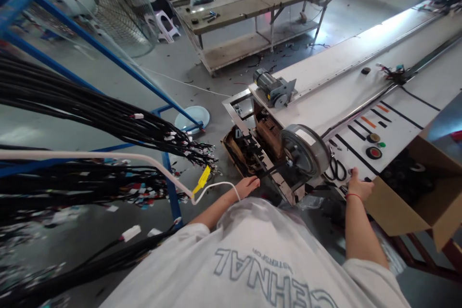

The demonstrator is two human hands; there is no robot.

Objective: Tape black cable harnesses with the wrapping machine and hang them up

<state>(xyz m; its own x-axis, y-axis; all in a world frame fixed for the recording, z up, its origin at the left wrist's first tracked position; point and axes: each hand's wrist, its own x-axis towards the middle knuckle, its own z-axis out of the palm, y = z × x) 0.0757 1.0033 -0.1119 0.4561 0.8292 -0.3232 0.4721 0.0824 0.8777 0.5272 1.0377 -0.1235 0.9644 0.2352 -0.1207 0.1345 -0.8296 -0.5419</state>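
we see the white cable [216, 186] looped over the left wrist, yellow tag [201, 180] at its bend (text unreadable). cardboard box [415, 211] sits open at the white bench end, tilted, dark parts inside, right hand touching its near flap.

Factory floor: conveyor line [361, 86], workbenches [260, 2].

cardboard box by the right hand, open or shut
Open: the cardboard box has its flaps folded outward, dark contents show inside, and the right hand rests at its near corner.

The desk [346, 91] is smooth, glossy white; its end wheel [305, 150] dull grey metal. The box [415, 207] is matt brown cardboard. Black cables [83, 106] look plastic-sheathed.
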